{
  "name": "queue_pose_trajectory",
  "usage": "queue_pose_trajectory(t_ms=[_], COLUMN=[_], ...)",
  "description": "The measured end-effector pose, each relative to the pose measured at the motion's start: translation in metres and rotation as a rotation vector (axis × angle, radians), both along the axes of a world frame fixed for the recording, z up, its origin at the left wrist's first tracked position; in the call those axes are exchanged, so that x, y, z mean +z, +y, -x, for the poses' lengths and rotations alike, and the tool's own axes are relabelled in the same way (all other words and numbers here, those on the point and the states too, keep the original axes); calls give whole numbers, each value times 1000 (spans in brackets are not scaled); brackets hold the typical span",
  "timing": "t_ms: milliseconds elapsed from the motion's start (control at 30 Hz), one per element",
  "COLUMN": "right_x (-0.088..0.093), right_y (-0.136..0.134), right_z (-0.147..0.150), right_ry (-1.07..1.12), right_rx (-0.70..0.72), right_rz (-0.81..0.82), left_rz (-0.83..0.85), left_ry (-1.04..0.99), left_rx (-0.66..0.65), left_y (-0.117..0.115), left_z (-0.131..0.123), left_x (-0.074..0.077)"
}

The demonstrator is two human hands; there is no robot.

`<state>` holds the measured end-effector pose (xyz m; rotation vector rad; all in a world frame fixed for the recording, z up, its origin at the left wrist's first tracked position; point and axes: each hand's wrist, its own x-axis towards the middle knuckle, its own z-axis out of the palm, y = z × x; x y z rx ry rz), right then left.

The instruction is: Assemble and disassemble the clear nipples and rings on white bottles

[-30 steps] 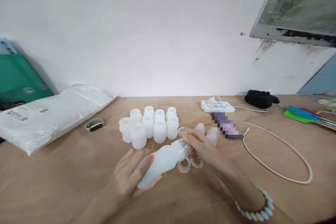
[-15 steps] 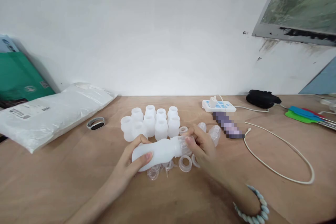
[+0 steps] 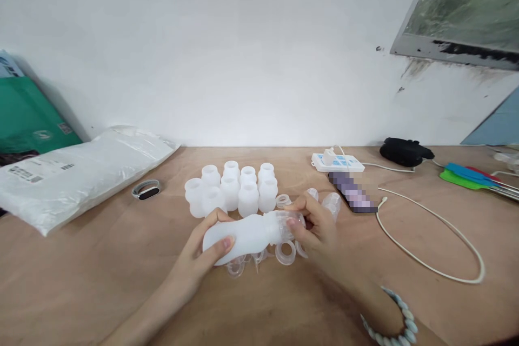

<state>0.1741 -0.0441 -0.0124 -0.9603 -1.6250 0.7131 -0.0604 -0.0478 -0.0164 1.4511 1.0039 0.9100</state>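
My left hand (image 3: 206,248) is wrapped round the body of a milky white squeeze bottle (image 3: 243,233) that lies sideways just above the wooden table (image 3: 101,281). My right hand (image 3: 314,227) pinches a clear cap (image 3: 291,224) at the bottle's neck. Clear plastic rings (image 3: 285,252) and other small clear parts lie on the table under and beside the bottle. Several white bottle bodies (image 3: 233,190) stand in a cluster just behind my hands.
A white plastic bag (image 3: 77,173) and a wristband (image 3: 146,190) lie at the left, a green box (image 3: 24,119) behind them. At the right are a power strip (image 3: 336,162), a phone (image 3: 352,192), a white cable (image 3: 438,243), a black pouch (image 3: 403,152) and coloured spatulas (image 3: 470,177).
Both hands raised the bottle and shifted it a little toward the cluster, turning it more level. My left hand slid round the base; my right hand stays at the neck.
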Motion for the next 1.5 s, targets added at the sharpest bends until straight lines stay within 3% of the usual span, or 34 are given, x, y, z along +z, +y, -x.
queue_pose_trajectory(t_ms=[100,333,567,667,867,1033,1133,1233,1367,1500], right_x=[0,2,1,2,-1,6,12,17,21,17], right_y=[1,-1,4,3,-3,1,8,16,28,40], right_z=[0,4,5,4,0,-1,-7,-20,-46,-68], right_ry=[-20,184,232,193,-16,137,336,347,26,-485], right_rx=[-33,108,133,96,-22,-23,-147,-303,-585,-800], right_rz=[-30,104,174,169,21,107,222,135,-163,-274], left_rz=[-38,51,96,82,-22,12,35,13,-5,-36], left_ry=[32,-5,-56,-63,9,-37,-64,-61,-83,-129], left_rx=[44,-58,-133,-121,50,-44,-89,-21,103,189], left_y=[1,0,2,2,0,1,4,7,8,9], left_z=[0,5,3,2,1,5,8,9,5,1], left_x=[-1,0,6,4,0,4,6,8,6,6])
